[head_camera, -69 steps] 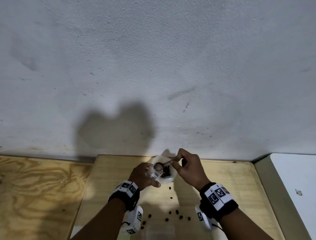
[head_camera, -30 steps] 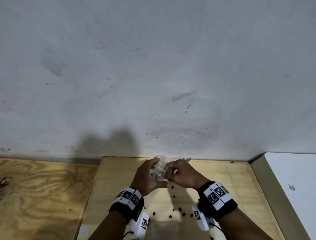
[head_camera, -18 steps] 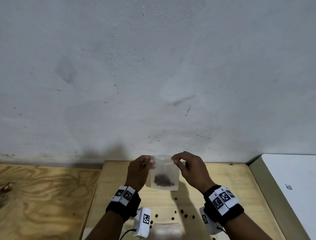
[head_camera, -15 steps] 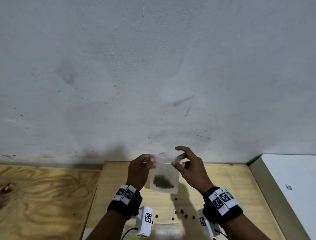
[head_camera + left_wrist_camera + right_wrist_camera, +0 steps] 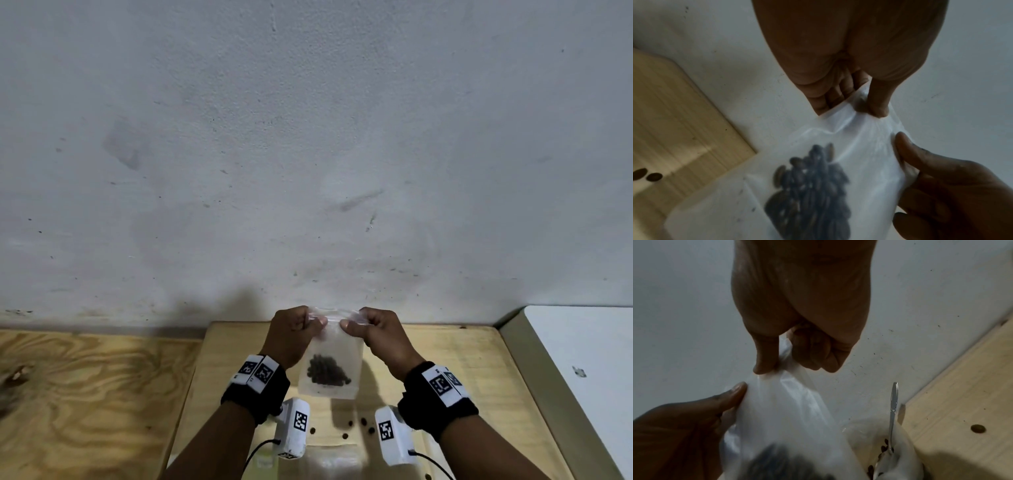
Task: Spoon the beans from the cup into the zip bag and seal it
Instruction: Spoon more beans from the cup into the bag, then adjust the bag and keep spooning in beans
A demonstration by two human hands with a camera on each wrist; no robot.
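A clear zip bag (image 5: 330,346) hangs upright above the light wooden board (image 5: 445,359), with a clump of dark beans (image 5: 327,371) at its bottom. My left hand (image 5: 320,322) pinches the bag's top edge on the left and my right hand (image 5: 346,323) pinches it on the right, thumbs close together. The left wrist view shows my left thumb (image 5: 877,104) on the bag (image 5: 859,146). In the right wrist view the cup (image 5: 906,451) stands below the bag (image 5: 787,410), holding a few beans and the metal spoon (image 5: 893,410).
Loose beans (image 5: 352,425) lie scattered on the board near my wrists. A grey wall (image 5: 308,171) rises right behind the board. Plywood (image 5: 85,394) lies to the left and a white surface (image 5: 582,359) to the right. Something clear (image 5: 329,459) lies at the bottom edge.
The spoon left my right hand and now stands in the cup. Both hands lifted the bag upright. My right hand let go briefly, then pinched the top edge again, closer to the left thumb.
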